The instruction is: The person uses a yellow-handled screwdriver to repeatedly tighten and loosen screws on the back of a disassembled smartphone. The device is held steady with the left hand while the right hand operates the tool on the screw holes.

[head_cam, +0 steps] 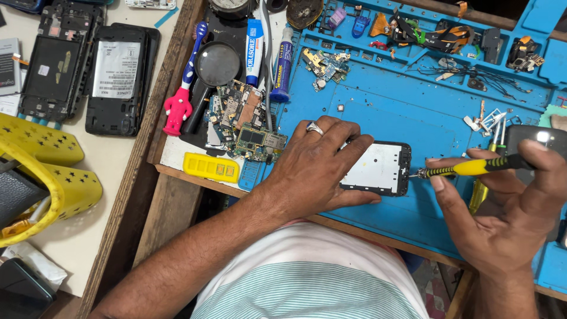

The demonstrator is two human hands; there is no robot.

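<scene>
My left hand (316,162), a ring on one finger, presses down on the left part of a small opened phone (378,168) that lies flat on the blue work mat (401,112). The phone shows a white inner panel in a black frame. My right hand (502,210) grips a yellow and black screwdriver (472,168). Its metal tip touches the phone's right edge. The hand's fingers wrap the handle's rear end.
Green circuit boards (248,124), a magnifying glass (215,65), glue tubes (282,62), a pink-handled toothbrush (180,100) and a yellow case (211,167) lie left of the mat. Opened phones (121,77) rest on the white table. Small parts fill the mat's trays (425,32). A yellow basket (47,177) stands at the left.
</scene>
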